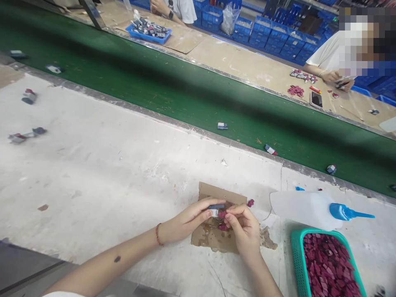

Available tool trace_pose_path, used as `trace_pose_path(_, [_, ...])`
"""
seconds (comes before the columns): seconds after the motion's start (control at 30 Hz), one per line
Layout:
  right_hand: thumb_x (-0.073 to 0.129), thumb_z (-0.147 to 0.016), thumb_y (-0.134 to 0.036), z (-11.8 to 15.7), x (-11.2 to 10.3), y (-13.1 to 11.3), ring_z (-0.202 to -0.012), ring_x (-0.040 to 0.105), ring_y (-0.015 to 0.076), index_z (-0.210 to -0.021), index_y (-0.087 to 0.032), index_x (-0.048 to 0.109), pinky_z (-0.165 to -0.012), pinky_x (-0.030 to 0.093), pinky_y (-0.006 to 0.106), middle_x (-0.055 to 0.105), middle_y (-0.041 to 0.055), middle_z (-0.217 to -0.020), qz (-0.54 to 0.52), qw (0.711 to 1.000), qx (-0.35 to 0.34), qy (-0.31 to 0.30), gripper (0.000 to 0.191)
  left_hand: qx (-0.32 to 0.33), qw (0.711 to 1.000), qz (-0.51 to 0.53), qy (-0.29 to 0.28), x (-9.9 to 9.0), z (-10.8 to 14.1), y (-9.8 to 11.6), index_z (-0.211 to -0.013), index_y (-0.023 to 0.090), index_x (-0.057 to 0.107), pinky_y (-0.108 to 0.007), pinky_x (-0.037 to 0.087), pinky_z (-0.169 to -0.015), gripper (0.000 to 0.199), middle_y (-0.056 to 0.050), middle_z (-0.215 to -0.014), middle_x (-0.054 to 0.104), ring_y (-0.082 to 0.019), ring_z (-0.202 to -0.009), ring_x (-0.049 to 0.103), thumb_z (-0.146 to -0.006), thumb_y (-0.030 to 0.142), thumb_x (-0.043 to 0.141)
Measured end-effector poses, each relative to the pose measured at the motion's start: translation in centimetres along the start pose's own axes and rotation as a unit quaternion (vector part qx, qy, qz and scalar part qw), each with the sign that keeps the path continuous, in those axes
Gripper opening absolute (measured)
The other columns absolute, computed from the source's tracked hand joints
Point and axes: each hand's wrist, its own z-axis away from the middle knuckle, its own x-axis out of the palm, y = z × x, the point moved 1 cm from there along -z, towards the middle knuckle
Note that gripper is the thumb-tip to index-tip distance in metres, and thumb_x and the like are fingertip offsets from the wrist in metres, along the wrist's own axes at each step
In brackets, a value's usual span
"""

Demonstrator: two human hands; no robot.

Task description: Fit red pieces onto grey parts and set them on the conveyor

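Over a stained piece of cardboard (pixel 216 243), my left hand (pixel 192 218) grips a small blue-grey and white part (pixel 214 212) between thumb and fingers. A dark red piece (pixel 222 214) sits at the part's right end, and the fingertips of my right hand (pixel 246 227) are closed on it. Just below, another dark red piece (pixel 222 227) shows near my right fingertips. One more red piece (pixel 251 202) lies at the cardboard's upper right corner.
A green basket (pixel 295 255) of red pieces stands at lower right, below a white bottle (pixel 303 208) with a blue nozzle. Beyond the table runs a green conveyor (pixel 173 103) carrying scattered parts. Two people work across it. Blurred parts (pixel 23 136) lie far left.
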Motion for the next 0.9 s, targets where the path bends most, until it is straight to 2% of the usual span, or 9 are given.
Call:
trace_pose_path(0.13, [0.07,-0.082,-0.048,0.0,-0.1,0.1,-0.045,0.054,0.0106,-0.072,-0.019,0.064,-0.043,0.045,0.02,0.063,-0.0008,-0.054,-0.006,0.999,0.028,0.027,0.031,0.042,0.998,-0.026,0.043,0.1,-0.2,-0.6,-0.12,0.02,0.064,-0.031,0.056,-0.081,0.03,-0.011,-0.112,0.067,-0.021,-0.097,0.065,-0.095,0.034,0.053])
trace_pose_path(0.23, [0.07,-0.08,-0.052,-0.1,0.0,-0.3,-0.039,0.047,0.0085,-0.068,-0.019,0.061,-0.039,0.041,0.019,0.058,-0.0028,-0.047,-0.002,0.999,0.044,0.029,0.037,0.123,0.984,-0.098,0.078,0.1,-0.3,-0.6,-0.104,0.018,0.069,-0.03,0.057,-0.08,0.018,-0.011,-0.101,0.071,-0.02,-0.093,0.067,-0.092,0.027,0.059])
trace_pose_path(0.3, [0.071,-0.078,-0.055,-0.2,0.2,-0.7,-0.037,0.045,0.008,-0.066,-0.019,0.059,-0.037,0.039,0.019,0.056,-0.0035,-0.045,0.003,0.998,0.055,0.027,0.04,0.164,0.973,-0.133,0.091,0.2,-0.4,-0.6,-0.1,0.018,0.069,-0.031,0.057,-0.082,0.014,-0.011,-0.099,0.073,-0.02,-0.094,0.069,-0.091,0.022,0.061])
trace_pose_path(0.5, [0.07,-0.076,-0.06,-0.1,0.7,-0.8,-0.036,0.045,0.0082,-0.064,-0.019,0.058,-0.037,0.039,0.02,0.056,-0.0028,-0.045,0.026,0.997,0.068,0.032,0.045,0.163,0.967,-0.164,0.105,0.5,-0.3,-0.8,-0.102,0.018,0.07,-0.031,0.059,-0.085,0.015,-0.011,-0.101,0.077,-0.021,-0.095,0.073,-0.091,0.021,0.061])
trace_pose_path(0.7, [0.065,-0.082,-0.056,0.3,0.7,-0.1,-0.039,0.049,0.0096,-0.067,-0.019,0.06,-0.04,0.04,0.02,0.058,-0.0014,-0.048,0.083,0.994,0.054,0.038,0.04,0.202,0.949,-0.204,0.129,0.5,-0.2,-1.0,-0.1,0.017,0.071,-0.028,0.06,-0.083,0.013,-0.01,-0.097,0.078,-0.019,-0.091,0.074,-0.09,0.021,0.063])
trace_pose_path(0.9, [0.063,-0.083,-0.055,0.6,1.1,-0.4,-0.039,0.046,0.0093,-0.064,-0.02,0.055,-0.039,0.039,0.021,0.056,-0.0029,-0.047,0.094,0.993,0.047,0.061,0.041,0.21,0.944,-0.215,0.133,0.5,-0.3,-0.9,-0.1,0.017,0.072,-0.029,0.061,-0.081,0.014,-0.01,-0.096,0.078,-0.019,-0.088,0.074,-0.091,0.023,0.062])
